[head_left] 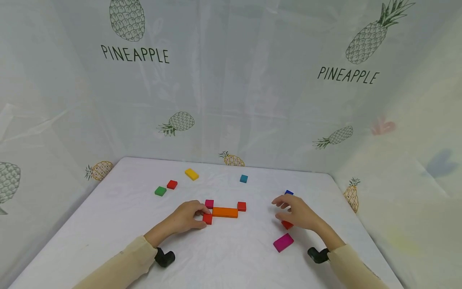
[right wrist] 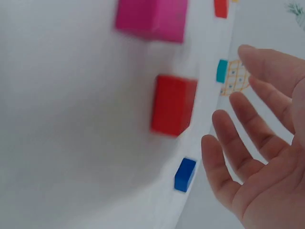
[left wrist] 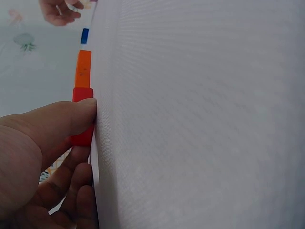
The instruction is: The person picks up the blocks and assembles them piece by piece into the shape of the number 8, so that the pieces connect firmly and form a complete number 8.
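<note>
My left hand (head_left: 188,216) pinches a small red block (head_left: 207,218) between thumb and fingers, at the near left corner of an orange bar-shaped block (head_left: 225,212). A magenta block (head_left: 209,204) sits just behind that red one, and another red block (head_left: 242,206) stands at the bar's far right corner. In the left wrist view the thumb presses on the held red block (left wrist: 83,136). My right hand (head_left: 297,212) hovers with loosely spread fingers above a red block (head_left: 287,225), holding nothing. The right wrist view shows this red block (right wrist: 172,105) apart from the palm.
Near the right hand lie a magenta rectangular block (head_left: 283,242) and a blue block (head_left: 289,192). Farther back are a teal block (head_left: 243,178), a yellow block (head_left: 191,174), a red block (head_left: 172,184) and a green block (head_left: 160,191). A pineapple-print curtain (head_left: 231,88) hangs behind the white table.
</note>
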### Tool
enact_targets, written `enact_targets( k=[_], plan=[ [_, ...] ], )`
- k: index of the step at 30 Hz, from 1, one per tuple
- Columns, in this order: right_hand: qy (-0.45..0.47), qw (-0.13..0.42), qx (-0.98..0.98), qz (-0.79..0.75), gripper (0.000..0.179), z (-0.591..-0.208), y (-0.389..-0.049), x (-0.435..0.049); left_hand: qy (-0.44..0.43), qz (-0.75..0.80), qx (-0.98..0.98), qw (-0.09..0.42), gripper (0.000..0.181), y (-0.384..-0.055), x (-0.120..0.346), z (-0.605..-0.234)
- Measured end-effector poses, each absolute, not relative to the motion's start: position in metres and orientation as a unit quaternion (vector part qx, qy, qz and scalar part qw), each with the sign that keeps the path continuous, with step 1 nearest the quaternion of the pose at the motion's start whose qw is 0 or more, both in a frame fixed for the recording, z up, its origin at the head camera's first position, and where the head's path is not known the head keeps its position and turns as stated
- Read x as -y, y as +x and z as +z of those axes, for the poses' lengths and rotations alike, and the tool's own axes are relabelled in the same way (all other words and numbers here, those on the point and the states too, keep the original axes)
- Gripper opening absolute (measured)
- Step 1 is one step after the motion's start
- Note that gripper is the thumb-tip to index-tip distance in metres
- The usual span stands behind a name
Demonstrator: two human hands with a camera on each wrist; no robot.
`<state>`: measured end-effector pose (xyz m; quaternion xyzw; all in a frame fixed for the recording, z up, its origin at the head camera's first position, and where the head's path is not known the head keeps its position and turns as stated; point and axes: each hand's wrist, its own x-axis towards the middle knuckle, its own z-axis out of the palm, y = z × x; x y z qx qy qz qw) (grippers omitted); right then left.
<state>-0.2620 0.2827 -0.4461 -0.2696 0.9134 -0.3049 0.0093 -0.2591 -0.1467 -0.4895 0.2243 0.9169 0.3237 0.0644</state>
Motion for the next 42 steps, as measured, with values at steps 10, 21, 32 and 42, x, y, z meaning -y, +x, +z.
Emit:
enact_targets(
  k=[10, 21, 32, 42],
  plan=[
    [-0.284, 0.014, -0.905, -0.316, 0.039, -0.459, -0.252, -0.31, 0.216, 0.329, -0.917, 0.068, 0.028, -0.258, 0.147, -0.489],
    [-0.29, 0.022, -0.906, -0.308, 0.043, -0.468, -0.244, -0.327, 0.216, 0.331, -0.916, 0.072, 0.029, -0.258, 0.146, -0.489],
    [-0.304, 0.016, -0.906, -0.294, 0.038, -0.471, -0.241, -0.329, 0.207, 0.326, -0.92, 0.072, 0.029, -0.254, 0.145, -0.484],
    [-0.297, 0.019, -0.912, -0.284, 0.035, -0.473, -0.242, -0.329, 0.206, 0.325, -0.92, 0.074, 0.029, -0.255, 0.146, -0.484]
  ],
)
